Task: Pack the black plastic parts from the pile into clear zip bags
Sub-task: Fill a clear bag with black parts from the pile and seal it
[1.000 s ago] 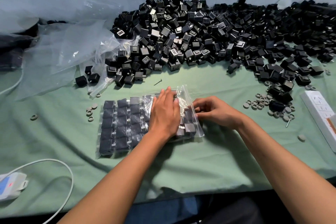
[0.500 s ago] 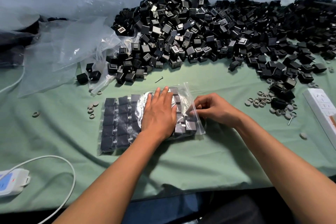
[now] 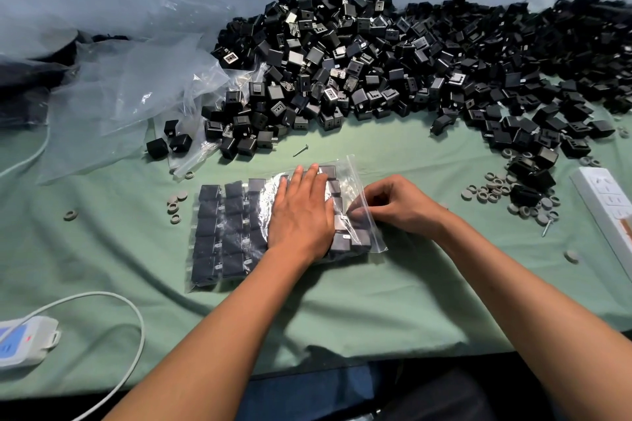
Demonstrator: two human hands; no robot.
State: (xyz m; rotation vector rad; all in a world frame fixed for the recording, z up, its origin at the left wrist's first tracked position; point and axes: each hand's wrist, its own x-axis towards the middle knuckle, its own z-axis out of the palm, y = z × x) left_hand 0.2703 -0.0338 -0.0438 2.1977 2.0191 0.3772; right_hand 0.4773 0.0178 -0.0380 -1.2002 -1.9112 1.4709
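Note:
A clear zip bag [image 3: 225, 232] lies flat on the green cloth, filled with rows of black plastic parts. My left hand [image 3: 302, 212] presses flat on the bag's right half, fingers straight and together. My right hand [image 3: 396, 203] sits at the bag's open right end and pinches the clear plastic near the zip strip with curled fingers. A big pile of loose black plastic parts [image 3: 393, 58] stretches across the back of the table, from the centre to the right edge.
Crumpled clear empty bags [image 3: 130, 92] lie at the back left. Grey rubber rings [image 3: 492, 190] are scattered right of the bag, a few more [image 3: 176, 203] on its left. A white power strip [image 3: 605, 202] lies far right, a white corded device [image 3: 24, 342] at front left, a screw [image 3: 301, 150] behind the bag.
My left hand has slid a little left and down on the bag. My right hand's fingers have shifted along the bag's open edge.

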